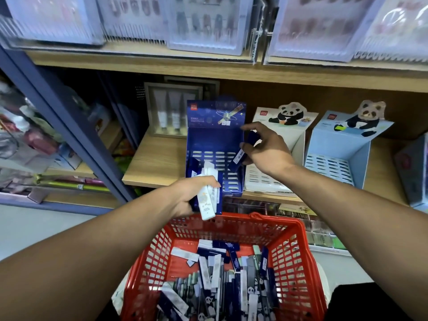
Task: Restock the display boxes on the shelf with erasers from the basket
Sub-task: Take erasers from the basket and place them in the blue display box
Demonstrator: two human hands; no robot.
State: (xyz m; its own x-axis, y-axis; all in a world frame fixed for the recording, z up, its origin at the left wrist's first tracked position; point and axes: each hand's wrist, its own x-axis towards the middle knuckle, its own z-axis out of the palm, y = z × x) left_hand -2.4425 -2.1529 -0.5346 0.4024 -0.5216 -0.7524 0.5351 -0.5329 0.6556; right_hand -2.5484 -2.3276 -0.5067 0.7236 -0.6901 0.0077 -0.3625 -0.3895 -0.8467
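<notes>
Wooden shelf (159, 156), seen from my head camera, carrying three display boxes side by side; a higher board above it holds clear packets (203, 22), blurred. Below, nearest me, the red basket (289, 249) with slotted walls, part filled with loose erasers (231, 286) in dark blue, white and pale green sleeves, some with panda prints. On the shelf: the blue box (214, 135) with a satellite picture on its back card, its slotted tray mostly bare; just beside it to the right, the white panda box (298, 137); further right, the light blue panda box (361, 154). Behind the blue box, a framed pack of tubes (172, 110). To the left, a dark blue upright post (69, 121), with blurred goods beyond it.

My left hand (194, 195) grips a bundle of erasers (208, 193), white and dark blue, in front of the blue box's near edge and covering part of its tray. My right hand (266, 149) pinches one dark blue eraser (238, 158) between thumb and fingers, tilted, over the right side of the blue box; this forearm hides part of the white box's tray.
</notes>
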